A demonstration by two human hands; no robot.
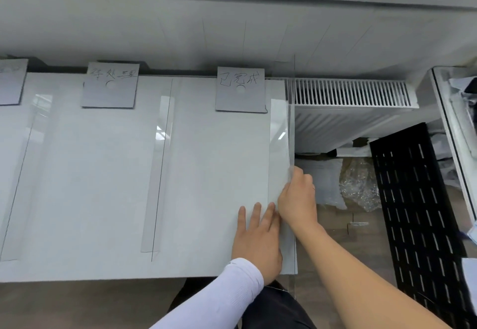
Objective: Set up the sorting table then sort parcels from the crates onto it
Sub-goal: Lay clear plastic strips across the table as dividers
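A white sorting table (103, 174) fills the left and middle of the head view. Grey handwritten label cards (240, 88) (109, 85) stand along its far edge. A clear plastic divider (280, 135) stands along the table's right edge, and another clear divider (161, 148) stands mid-table. My left hand (258, 238) lies flat on the table, fingers straight, pressing beside the right divider's foot. My right hand (296, 199) grips the upright wall of that right divider, fingers curled round its edge.
A white radiator (348, 112) sits beyond the table's right edge. A black perforated panel (418, 212) leans on the floor at right, with clear plastic wrap (358, 186) and a grey bag (322, 181) beside it. A crate rim (449, 122) shows at far right.
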